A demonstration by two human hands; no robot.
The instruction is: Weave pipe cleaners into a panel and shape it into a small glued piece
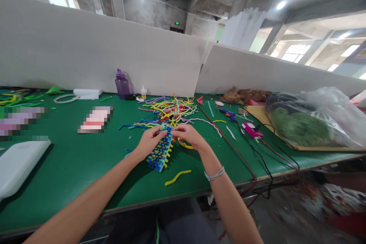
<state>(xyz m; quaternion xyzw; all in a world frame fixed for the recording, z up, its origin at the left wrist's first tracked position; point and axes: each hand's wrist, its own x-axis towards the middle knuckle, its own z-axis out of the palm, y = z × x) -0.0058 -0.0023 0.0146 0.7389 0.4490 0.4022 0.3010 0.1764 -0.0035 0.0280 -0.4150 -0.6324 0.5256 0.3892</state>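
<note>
Between my two hands is a woven strip (160,152) of blue, teal and yellow fuzzy stems, its lower end hanging toward the table's front edge. My left hand (149,142) pinches its upper left edge between thumb and fingers. At the upper right edge, my right hand (187,136) has its fingers closed on the same weave. A curved yellow pipe cleaner (185,145) shows just under my right hand. Beyond the hands spreads a loose pile of many-coloured pipe cleaners (174,108). One short yellow pipe cleaner (177,177) lies nearer to me.
On the green table (85,171) stand a purple bottle (122,84) and a small dropper bottle (143,92). To the right lie a blue glue gun (228,114), a magenta device (252,130), trailing cables and a plastic bag of green material (300,126). A white case (23,164) sits left.
</note>
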